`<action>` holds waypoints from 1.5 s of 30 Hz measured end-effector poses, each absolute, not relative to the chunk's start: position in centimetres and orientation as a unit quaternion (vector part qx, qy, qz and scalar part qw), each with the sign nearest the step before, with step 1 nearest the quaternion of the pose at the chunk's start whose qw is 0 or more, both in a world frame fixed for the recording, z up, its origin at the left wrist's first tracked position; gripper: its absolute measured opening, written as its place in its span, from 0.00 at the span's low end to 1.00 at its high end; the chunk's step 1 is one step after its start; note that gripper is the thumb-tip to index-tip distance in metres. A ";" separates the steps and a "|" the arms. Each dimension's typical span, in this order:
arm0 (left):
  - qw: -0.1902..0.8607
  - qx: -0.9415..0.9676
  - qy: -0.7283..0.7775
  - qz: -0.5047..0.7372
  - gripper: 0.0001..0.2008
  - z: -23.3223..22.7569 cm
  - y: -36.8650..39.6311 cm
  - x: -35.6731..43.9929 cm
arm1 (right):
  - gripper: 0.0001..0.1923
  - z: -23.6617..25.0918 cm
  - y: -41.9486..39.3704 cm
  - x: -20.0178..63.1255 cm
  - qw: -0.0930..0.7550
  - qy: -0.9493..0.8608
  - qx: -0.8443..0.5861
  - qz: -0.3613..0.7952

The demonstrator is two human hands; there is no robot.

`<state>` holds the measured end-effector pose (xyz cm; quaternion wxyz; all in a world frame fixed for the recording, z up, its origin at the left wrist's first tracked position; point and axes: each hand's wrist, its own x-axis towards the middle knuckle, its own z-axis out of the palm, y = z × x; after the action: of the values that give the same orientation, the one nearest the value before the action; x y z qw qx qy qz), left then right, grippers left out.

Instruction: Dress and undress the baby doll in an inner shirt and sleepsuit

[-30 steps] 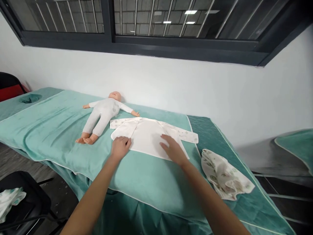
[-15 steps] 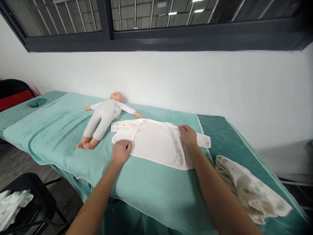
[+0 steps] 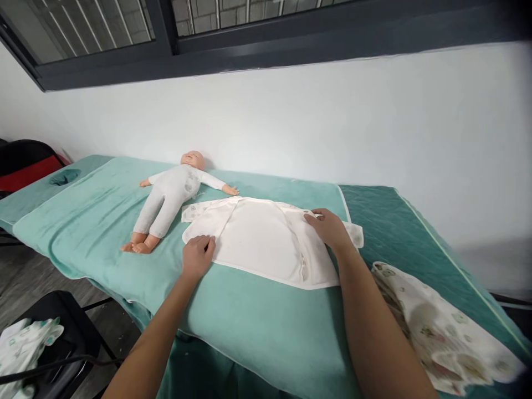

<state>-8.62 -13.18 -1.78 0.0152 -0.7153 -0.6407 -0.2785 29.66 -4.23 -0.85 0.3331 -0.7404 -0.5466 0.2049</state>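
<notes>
A white baby shirt (image 3: pixel 261 238) lies spread open on the green sheet, inside up, its sleeves out to both sides. My left hand (image 3: pixel 198 257) is closed at the shirt's lower left edge, fingers curled over the cloth. At the upper right, my right hand (image 3: pixel 330 228) pinches the shirt's edge near the right sleeve. A baby doll (image 3: pixel 170 191) in a white body suit lies on its back to the left, head toward the wall. Its outstretched hand is close to the shirt's top edge.
The light green sheet (image 3: pixel 257 327) covers most of a long padded bed against the wall. Patterned white cloth (image 3: pixel 449 327) lies bunched on the bed's right end. At lower left, a black chair (image 3: pixel 72 332) holds more folded cloth (image 3: pixel 29 349).
The view has tilted and shifted slightly. My right hand has lifted the shirt's right edge a little and moved outward, and the right panel lies more spread. My left hand stays at the left edge.
</notes>
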 end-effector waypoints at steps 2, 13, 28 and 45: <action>0.013 -0.714 -0.644 -0.276 0.22 -1.7 -13.2 -8.6 | 0.20 -0.9 -4.4 30.0 0.358 -0.540 -0.737 0.192; -0.002 -0.707 -0.651 -0.276 0.21 -1.5 -13.3 -8.7 | 0.25 -0.9 -6.2 28.1 0.342 -0.684 -0.644 0.023; -0.004 -0.700 -0.649 -0.297 0.23 -2.1 -13.2 -8.8 | 0.35 -3.3 -6.6 24.9 0.136 -0.752 -0.645 0.012; -0.026 -0.706 -0.609 -0.361 0.20 -2.0 -14.0 -9.6 | 0.36 -4.4 -17.4 22.9 0.122 -0.721 -0.681 -0.041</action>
<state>-9.61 -13.98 -2.04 -0.0261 -0.7056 -0.6090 -0.3612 22.90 -17.41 -4.40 0.1217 -0.6813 -0.7206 -0.0412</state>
